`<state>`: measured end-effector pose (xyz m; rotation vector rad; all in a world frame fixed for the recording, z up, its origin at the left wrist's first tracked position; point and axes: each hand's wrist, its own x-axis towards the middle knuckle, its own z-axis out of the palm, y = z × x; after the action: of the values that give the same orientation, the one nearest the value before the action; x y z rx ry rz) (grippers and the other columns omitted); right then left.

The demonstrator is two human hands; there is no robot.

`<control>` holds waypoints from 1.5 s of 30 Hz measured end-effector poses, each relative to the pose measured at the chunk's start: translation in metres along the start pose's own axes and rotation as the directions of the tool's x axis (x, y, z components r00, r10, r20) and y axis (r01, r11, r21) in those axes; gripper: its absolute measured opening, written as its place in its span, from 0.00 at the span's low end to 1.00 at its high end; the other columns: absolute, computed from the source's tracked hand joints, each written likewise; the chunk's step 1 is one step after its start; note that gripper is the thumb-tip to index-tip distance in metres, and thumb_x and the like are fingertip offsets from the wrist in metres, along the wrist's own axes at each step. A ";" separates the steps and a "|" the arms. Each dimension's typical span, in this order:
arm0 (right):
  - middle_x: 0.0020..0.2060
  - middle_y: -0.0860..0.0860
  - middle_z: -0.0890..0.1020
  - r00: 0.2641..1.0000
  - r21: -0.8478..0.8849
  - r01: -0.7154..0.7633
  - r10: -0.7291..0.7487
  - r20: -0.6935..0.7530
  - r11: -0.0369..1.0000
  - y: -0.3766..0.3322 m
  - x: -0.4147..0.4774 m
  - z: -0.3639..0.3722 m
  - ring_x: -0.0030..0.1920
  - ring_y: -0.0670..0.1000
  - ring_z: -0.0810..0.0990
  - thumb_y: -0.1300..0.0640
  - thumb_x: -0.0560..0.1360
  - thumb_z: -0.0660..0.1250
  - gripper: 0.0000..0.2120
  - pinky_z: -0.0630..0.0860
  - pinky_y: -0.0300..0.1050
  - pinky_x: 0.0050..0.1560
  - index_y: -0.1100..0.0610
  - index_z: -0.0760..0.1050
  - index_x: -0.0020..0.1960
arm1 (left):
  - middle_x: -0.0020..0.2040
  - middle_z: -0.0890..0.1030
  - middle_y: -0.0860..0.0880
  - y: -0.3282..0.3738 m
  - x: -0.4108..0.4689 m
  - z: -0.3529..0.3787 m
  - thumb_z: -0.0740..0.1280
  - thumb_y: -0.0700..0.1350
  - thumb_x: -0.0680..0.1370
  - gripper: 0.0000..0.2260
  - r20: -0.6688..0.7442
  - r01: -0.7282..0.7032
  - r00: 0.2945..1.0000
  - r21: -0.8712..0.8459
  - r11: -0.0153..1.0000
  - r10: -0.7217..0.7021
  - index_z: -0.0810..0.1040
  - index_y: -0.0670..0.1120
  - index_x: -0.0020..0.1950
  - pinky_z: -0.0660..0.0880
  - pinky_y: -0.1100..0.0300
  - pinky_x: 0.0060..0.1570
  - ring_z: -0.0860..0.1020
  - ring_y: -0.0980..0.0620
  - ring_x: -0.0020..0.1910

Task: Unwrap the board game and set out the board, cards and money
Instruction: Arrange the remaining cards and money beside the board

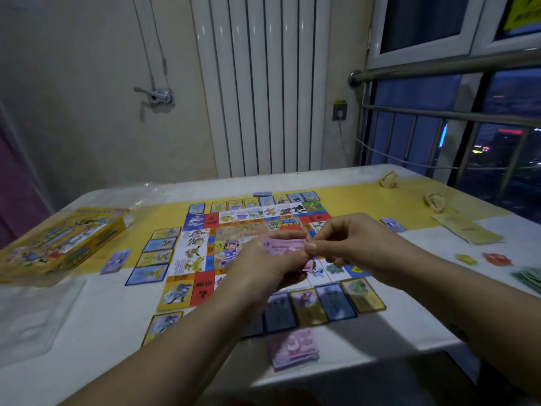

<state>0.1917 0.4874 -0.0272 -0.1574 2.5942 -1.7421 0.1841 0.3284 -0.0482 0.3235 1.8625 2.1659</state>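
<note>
The colourful game board (205, 247) lies flat in the middle of the table, with cards (155, 256) laid in rows along its left, far and near edges. Above the board my left hand (263, 268) grips a stack of pink paper money (282, 246). My right hand (351, 241) pinches the stack's right end with thumb and forefinger. A second pile of pink notes (294, 348) rests near the table's front edge. Green notes (530, 278) show at the far right edge.
The yellow game box (58, 241) sits at the left, with clear plastic wrap (146, 191) behind it. A yellow booklet (465, 228), small yellow and red pieces (483, 259) and two crumpled paper balls (389, 180) lie on the right. A radiator stands behind the table.
</note>
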 end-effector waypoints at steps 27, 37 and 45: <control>0.43 0.53 0.82 0.770 -0.347 -0.393 0.099 -0.630 0.852 0.122 0.126 -0.157 0.44 0.55 0.79 0.58 0.74 0.66 0.05 0.74 0.46 0.43 0.49 0.73 0.43 | 0.43 0.84 0.44 -0.002 0.136 0.051 0.61 0.36 0.80 0.07 0.045 0.180 0.983 -0.064 0.982 -0.178 0.77 0.43 0.47 0.79 0.65 0.32 0.83 0.55 0.35; 0.47 0.52 0.80 0.792 -0.583 -0.464 0.017 -0.610 0.667 0.135 0.127 -0.153 0.46 0.52 0.78 0.47 0.74 0.68 0.09 0.72 0.45 0.46 0.51 0.80 0.50 | 0.41 0.85 0.47 -0.008 0.141 0.027 0.65 0.43 0.79 0.05 0.007 0.221 0.975 0.059 0.973 -0.222 0.80 0.43 0.50 0.74 0.48 0.56 0.81 0.50 0.41; 0.34 0.44 0.82 0.999 -0.129 0.007 -0.012 -0.042 0.992 0.014 0.115 -0.041 0.34 0.40 0.77 0.45 0.70 0.72 0.10 0.70 0.34 0.35 0.53 0.80 0.40 | 0.40 0.84 0.46 0.002 0.128 -0.010 0.65 0.41 0.78 0.07 -0.030 0.092 0.995 -0.030 0.995 -0.093 0.80 0.40 0.53 0.76 0.64 0.30 0.82 0.54 0.37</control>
<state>0.0732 0.5198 -0.0189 -0.1354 2.7418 -1.5975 0.0603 0.3630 -0.0480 0.1946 1.8232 2.1458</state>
